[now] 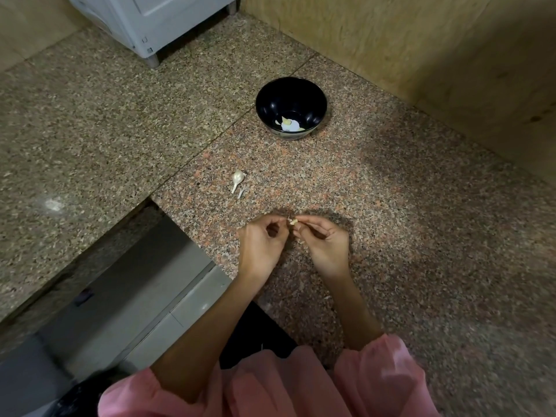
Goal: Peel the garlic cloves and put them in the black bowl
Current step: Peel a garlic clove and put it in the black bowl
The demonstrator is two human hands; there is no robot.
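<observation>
A black bowl (291,107) stands on the granite counter beyond my hands, with a few pale garlic pieces (288,124) at its bottom. Between my fingertips is a small garlic clove (293,221). My right hand (325,245) pinches it with thumb and fingers, and my left hand (261,245) pinches at its skin from the left, fingers curled. A piece of garlic with a white stem (237,179) lies on the counter between my hands and the bowl, with a small scrap (241,192) beside it.
The speckled granite counter (391,236) has a step-down edge at the left of my left arm, over a grey floor. A wooden wall runs along the right and back. A white appliance (150,22) on feet stands at the back left.
</observation>
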